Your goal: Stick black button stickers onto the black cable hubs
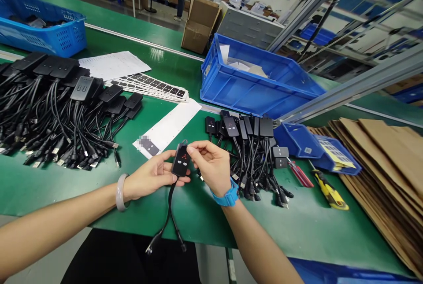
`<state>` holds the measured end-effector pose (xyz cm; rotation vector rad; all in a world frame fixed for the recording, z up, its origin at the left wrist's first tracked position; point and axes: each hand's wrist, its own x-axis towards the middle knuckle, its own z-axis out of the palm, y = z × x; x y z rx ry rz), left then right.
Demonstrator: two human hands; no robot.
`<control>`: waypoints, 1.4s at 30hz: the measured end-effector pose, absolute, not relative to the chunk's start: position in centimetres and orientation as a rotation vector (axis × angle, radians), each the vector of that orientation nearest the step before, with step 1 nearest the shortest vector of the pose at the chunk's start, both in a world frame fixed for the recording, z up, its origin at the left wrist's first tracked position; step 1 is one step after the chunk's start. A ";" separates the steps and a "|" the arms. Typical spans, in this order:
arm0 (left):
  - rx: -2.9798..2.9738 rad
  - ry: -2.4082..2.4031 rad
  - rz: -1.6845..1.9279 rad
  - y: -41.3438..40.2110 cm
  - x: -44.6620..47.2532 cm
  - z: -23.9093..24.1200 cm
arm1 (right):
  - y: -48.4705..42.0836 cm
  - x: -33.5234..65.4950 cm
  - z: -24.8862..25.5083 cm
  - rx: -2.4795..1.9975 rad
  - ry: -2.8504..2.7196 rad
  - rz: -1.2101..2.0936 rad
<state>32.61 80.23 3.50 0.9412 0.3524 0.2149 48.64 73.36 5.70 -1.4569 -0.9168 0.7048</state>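
Note:
My left hand [153,174] holds a small black control box [180,160] over the front of the green table, thumb along its lower edge and fingers beneath. The box's black face label carries a red mark and two pale button shapes. Two black cables [169,213] hang from its lower end past the table edge. At the top right corner of the box, my right hand [211,163] pinches with thumb and forefinger at the label's edge. Just behind lies a white label sheet [172,125] with one black label at its near end.
Cabled boxes are heaped at left [82,90] and right [251,130]. Printed label strips [155,86] lie behind. Blue bins [251,86] stand at the back. A red screwdriver [300,174], a yellow-handled tool [330,191] and stacked brown cardboard [380,160] occupy the right side.

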 end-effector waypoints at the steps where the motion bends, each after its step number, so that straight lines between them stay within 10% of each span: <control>1: 0.942 0.354 0.215 80.2 32.6 3.5 | 73.4 48.6 5.7 -1.461 -0.918 0.701; 42: 0.960 0.394 0.214 79.9 32.7 3.7 | 73.3 48.5 5.7 -1.493 -0.937 0.690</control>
